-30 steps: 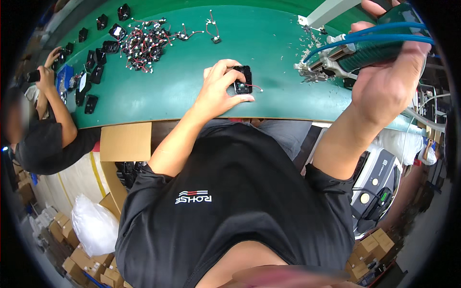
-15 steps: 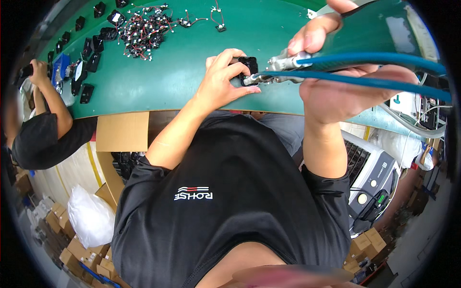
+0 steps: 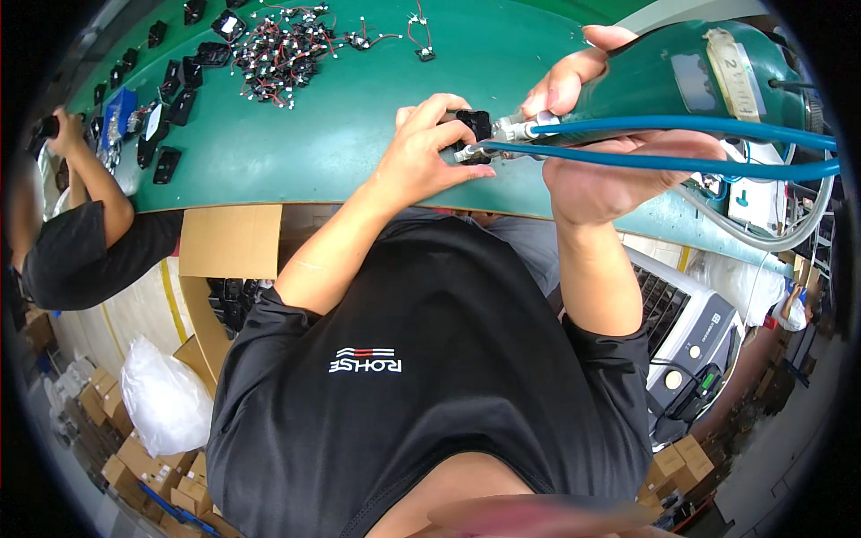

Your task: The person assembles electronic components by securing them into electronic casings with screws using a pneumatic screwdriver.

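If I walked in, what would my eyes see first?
Probably the big green tool with blue hoses, in the person's right grip, its metal nose beside the small black case in the left grip. Then the heap of dark parts and red wires, farther left on the table.

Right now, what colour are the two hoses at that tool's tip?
The hoses are blue, best seen in the head view.

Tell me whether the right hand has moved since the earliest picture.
Yes. Judged against the wire pile, the right hand has moved left, toward the left hand.
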Action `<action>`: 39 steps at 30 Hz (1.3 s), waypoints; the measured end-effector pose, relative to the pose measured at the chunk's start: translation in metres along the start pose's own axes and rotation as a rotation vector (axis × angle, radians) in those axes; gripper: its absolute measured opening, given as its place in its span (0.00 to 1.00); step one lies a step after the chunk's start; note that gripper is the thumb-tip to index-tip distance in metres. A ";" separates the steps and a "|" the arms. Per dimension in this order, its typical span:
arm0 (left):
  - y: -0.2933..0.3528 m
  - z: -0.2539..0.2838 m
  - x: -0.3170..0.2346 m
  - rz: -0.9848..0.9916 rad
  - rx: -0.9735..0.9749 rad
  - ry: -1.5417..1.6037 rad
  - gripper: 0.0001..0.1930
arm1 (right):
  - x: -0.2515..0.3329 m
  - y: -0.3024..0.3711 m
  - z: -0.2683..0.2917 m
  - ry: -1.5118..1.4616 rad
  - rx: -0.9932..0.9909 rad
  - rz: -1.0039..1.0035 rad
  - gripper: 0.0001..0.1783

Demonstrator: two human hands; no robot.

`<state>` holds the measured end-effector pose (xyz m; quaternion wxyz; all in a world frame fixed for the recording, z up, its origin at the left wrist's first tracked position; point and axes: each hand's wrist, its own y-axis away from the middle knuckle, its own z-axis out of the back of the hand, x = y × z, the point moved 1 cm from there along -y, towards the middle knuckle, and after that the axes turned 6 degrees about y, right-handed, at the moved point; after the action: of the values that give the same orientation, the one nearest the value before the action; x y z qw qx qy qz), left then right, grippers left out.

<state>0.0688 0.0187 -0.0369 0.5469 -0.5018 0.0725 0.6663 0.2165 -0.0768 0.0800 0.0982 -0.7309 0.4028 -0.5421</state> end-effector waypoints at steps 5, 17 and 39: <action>0.000 0.001 0.000 -0.004 -0.007 0.004 0.22 | 0.002 -0.001 0.000 -0.011 -0.009 -0.021 0.72; -0.001 0.002 -0.001 0.004 0.003 0.003 0.23 | -0.003 0.004 0.001 -0.052 -0.067 -0.070 0.67; -0.001 0.002 -0.005 0.035 -0.010 0.011 0.39 | -0.014 -0.007 -0.016 0.273 -0.164 -0.086 0.66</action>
<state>0.0677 0.0173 -0.0317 0.5321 -0.5069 0.0810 0.6733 0.2048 -0.0577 0.0807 -0.0407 -0.6725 0.4239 -0.6054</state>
